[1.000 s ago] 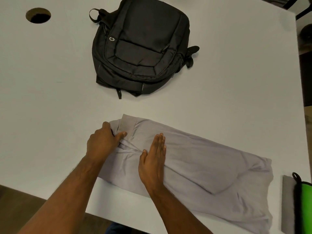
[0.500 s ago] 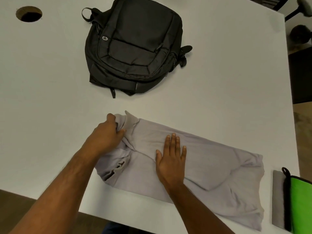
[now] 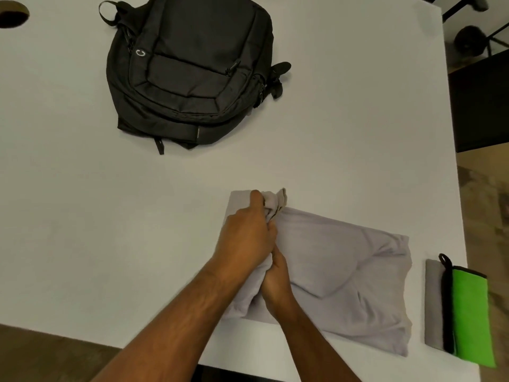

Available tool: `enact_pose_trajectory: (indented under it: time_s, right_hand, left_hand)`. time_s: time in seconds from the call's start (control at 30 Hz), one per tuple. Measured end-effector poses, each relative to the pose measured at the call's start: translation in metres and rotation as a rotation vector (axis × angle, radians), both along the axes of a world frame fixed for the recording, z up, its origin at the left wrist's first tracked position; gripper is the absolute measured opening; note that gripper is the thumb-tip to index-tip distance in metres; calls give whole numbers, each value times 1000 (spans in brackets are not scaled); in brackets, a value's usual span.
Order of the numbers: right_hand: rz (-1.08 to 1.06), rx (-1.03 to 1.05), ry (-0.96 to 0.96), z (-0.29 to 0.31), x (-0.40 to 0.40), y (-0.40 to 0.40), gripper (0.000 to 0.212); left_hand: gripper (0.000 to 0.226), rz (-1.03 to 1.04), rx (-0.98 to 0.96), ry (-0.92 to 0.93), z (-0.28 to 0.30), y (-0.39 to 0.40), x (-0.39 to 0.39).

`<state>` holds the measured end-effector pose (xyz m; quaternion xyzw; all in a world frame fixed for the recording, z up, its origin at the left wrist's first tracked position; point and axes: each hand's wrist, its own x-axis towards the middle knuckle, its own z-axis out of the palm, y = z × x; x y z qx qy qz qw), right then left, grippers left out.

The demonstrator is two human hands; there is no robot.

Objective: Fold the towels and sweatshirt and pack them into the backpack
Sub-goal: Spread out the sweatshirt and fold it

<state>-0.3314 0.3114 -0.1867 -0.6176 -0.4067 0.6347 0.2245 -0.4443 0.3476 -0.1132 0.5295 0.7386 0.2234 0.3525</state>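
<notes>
Right now the grey sweatshirt (image 3: pixel 338 274) lies flat along the near edge of the white tabletop (image 3: pixel 82 216), its left end bunched up and lifted where both hands meet. Its fabric passes between the curled fingers (image 3: pixel 257 201) of the left hand (image 3: pixel 245 238), which grips a wad of cloth at the far left corner, a ribbed cuff sticking out just beyond the knuckles. Just beneath it, touching it, the right hand (image 3: pixel 275 282) pinches a fold of the same end, fingers closed on the cloth. To the right of the sweatshirt, near the tabletop's edge, lie folded towels (image 3: pixel 468 315), grey and bright green with black trim. Well apart, at the far side, the black backpack (image 3: pixel 190 70) lies zipped.
</notes>
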Motion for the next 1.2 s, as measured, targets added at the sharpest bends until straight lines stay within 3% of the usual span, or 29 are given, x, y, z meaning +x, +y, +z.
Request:
enact_pose_trajectory:
  time_s: [0.1,0.27,0.33,0.5,0.6,0.73,0.83,0.93,1.03,1.2]
  right_hand:
    - [51,25,-54,-1,14,-1,29]
    - [569,269,-300,0,37,-33,23]
    - [724,403,-505,-8,33,-48,38]
    - [593,461,-576,-13,11,-61,19]
    - [462,336,-452,-3,8,-56,18]
    - [15,-3,118,19,8,-47,22]
    - [-220,-192,376,28,2,-40,24]
    - [-216,-224,432,32,-1,-29,53]
    - [-192,-317,480,32,5,-20,59]
    - [-224,-378,473,22,9,-16,64]
  left_hand:
    - [28,-46,-28,63,-11,-2,2]
    - [25,-15,-84,-24,-13,-1,-24]
    - [25,-5,-101,-84,-11,0,-37]
    - [27,29,-89,-163,-5,-5,-63]
    - [28,73,-81,-183,-3,-10,-77]
    - [28,83,-74,-193,2,-16,-81]
    - [22,76,-56,-184,4,-20,-67]
    - [16,-32,-55,-191,1,-26,-36]
    - [35,-117,-63,-195,-12,-35,-10]
    - [51,-265,151,193,-61,-59,-3]
